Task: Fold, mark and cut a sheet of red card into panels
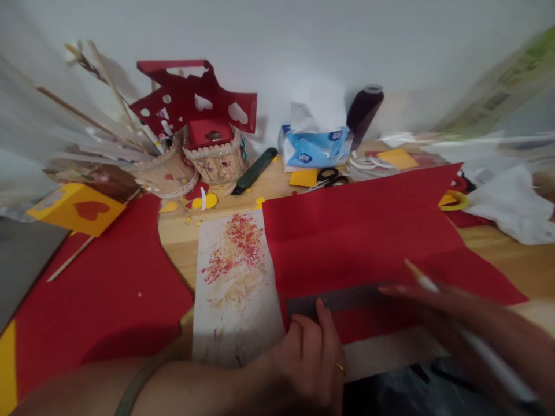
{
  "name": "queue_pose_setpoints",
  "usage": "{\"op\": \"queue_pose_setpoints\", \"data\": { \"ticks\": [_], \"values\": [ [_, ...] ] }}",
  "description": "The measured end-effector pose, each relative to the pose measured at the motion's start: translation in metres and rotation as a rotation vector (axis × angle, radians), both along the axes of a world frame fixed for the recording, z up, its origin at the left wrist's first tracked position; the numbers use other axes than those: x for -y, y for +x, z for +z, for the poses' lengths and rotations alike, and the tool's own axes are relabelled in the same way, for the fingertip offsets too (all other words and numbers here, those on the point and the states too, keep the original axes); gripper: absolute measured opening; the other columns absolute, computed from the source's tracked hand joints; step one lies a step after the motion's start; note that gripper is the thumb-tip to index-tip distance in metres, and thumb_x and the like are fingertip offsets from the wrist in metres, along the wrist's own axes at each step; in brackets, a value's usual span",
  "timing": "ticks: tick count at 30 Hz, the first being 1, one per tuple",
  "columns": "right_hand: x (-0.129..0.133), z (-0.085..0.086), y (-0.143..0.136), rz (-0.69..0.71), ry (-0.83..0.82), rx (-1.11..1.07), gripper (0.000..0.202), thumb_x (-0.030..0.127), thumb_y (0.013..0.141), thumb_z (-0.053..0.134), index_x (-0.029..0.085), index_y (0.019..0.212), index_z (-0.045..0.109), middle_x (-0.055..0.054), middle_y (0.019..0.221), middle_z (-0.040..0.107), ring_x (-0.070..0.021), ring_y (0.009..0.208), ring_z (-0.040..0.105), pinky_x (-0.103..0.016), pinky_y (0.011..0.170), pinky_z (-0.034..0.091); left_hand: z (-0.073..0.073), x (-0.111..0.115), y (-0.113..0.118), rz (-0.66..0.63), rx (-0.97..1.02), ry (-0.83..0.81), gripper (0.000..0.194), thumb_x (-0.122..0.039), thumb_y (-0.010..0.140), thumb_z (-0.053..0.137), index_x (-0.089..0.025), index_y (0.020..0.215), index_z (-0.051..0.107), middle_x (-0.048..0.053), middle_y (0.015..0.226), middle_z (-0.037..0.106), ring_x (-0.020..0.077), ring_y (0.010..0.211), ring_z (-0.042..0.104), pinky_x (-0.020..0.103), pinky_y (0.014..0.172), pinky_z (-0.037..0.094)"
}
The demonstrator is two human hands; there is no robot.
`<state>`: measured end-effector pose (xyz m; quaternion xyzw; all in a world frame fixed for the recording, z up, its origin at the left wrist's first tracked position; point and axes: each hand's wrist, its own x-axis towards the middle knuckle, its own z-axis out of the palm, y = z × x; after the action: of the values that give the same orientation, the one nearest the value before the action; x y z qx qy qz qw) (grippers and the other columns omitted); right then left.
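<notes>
A large sheet of red paper (359, 225) lies across the table in front of me, creased along its length. On its near part rests a dark grey ruler (347, 297). My left hand (310, 349) holds the ruler down at its left end, fingers bent and pressed together. My right hand (472, 318), blurred, grips a white pencil (427, 283) whose wooden tip points up and left over the paper. The fingertips of that hand reach the ruler's right end. A stained white sheet (234, 289) lies left of the red paper.
Another red sheet (104, 294) covers the left side, with a yellow box on a stick (89, 209) over it. Behind stand decorated pots (214, 162), a green cutter (255, 171), tissues (316, 147), scissors (332, 178) and a dark thread spool (366, 112). Crumpled white plastic (515, 202) lies right.
</notes>
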<state>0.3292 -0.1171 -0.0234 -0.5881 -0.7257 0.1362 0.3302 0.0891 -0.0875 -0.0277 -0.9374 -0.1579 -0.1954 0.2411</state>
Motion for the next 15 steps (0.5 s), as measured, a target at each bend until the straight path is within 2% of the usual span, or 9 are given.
{"op": "queue_pose_setpoints", "data": {
  "ticks": [3,7,11,15],
  "values": [
    [0.02,-0.013,-0.001,0.176,0.12,0.209,0.04,0.021,0.083,0.057,0.028,0.122,0.057,-0.002,0.12,0.063,-0.0222,0.102,0.063,-0.03,0.08,0.056,0.001,-0.003,-0.002,-0.088,0.041,-0.057,0.028,-0.012,0.085,0.043,-0.006,0.093,0.069,0.01,0.089,0.071,0.0144,0.056,0.061,0.024,0.043,0.043],
    [0.028,-0.021,-0.005,0.252,0.194,0.334,0.042,0.01,0.084,0.052,0.02,0.124,0.054,-0.006,0.123,0.06,-0.0199,0.113,0.056,-0.031,0.086,0.054,0.0,-0.003,-0.007,-0.16,0.014,-0.131,0.026,-0.011,0.088,0.044,-0.007,0.096,0.068,0.005,0.085,0.068,0.0121,0.06,0.058,0.023,0.046,0.043],
    [0.031,-0.016,0.004,0.226,0.236,0.374,0.05,0.009,0.085,0.05,0.021,0.133,0.046,-0.004,0.12,0.062,-0.0204,0.112,0.057,-0.034,0.085,0.055,-0.006,0.0,-0.014,-0.088,0.008,-0.267,0.035,-0.011,0.094,0.032,-0.012,0.107,0.065,0.003,0.103,0.067,0.0128,0.083,0.06,0.022,0.065,0.048],
    [0.036,-0.007,0.017,0.176,0.26,0.411,0.058,0.013,0.087,0.046,0.023,0.143,0.031,-0.005,0.119,0.062,-0.022,0.109,0.058,-0.035,0.082,0.057,-0.012,0.001,-0.03,-0.081,-0.029,-0.301,0.033,-0.019,0.096,0.035,-0.016,0.111,0.064,0.002,0.119,0.062,0.0158,0.111,0.052,0.024,0.088,0.043]
  ]
}}
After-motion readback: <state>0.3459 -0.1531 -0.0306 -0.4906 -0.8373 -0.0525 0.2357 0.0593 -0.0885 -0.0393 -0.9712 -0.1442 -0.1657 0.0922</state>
